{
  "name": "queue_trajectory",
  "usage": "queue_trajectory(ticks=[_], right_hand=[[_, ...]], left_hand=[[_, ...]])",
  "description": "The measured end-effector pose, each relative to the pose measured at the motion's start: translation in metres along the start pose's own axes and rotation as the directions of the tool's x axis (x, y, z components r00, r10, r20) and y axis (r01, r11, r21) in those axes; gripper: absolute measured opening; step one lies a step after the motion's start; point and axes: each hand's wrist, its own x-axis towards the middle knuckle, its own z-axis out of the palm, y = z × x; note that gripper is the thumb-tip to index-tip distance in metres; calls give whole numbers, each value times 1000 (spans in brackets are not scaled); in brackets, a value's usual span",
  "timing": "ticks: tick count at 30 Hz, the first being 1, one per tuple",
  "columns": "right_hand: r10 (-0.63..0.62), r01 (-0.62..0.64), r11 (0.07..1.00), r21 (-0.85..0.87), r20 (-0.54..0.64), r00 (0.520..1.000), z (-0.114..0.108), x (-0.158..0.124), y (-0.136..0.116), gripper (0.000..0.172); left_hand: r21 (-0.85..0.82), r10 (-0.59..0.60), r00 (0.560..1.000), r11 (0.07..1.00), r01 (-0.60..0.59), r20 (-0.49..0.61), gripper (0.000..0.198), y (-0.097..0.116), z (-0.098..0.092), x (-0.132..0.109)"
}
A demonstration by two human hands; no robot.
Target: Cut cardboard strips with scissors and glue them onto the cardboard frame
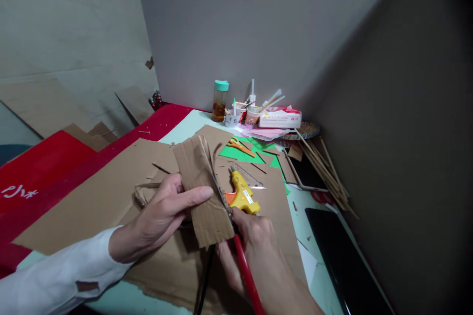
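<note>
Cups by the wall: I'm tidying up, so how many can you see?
3: a white cup at the left, a red-and-white cup partly behind it, and a brownish cup at the right, beside the tissue pack. Another could be hidden behind them.

I can read nothing surely: white characters on red panel, glue gun label, tissue pack print.

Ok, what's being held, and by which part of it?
The left hand holds a cardboard piece around its left side, thumb across the front face. The right hand is at its lower right edge; what it grips cannot be told.
</note>
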Motion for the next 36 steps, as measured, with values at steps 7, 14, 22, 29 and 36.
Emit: queue_trajectory(ticks=[7,14,22,29,36], right_hand=[[35,-35,999,19,-17,999,5,1,4,15],[85,-83,996,28,-51,995,-5,3,7,15],[170,-176,983,57,93,981,-27,10,3,34],[270,-410,639,651,309,912,-23,3,0,41],[244,-369,660,655,278,929,-10,-4,-10,39]], left_hand=[[-7,-5,999,1000,5,-44,30,-1,0,3],[-89,-12,1000,996,10,-22,30,0,-2,4],[-181,80,996,980,-83,-25,20,11,-4,7],[-171,81,995,983,-70,59,21,15,-7,3],[-75,39,978,997,-24,206,12,10,-6,1]])
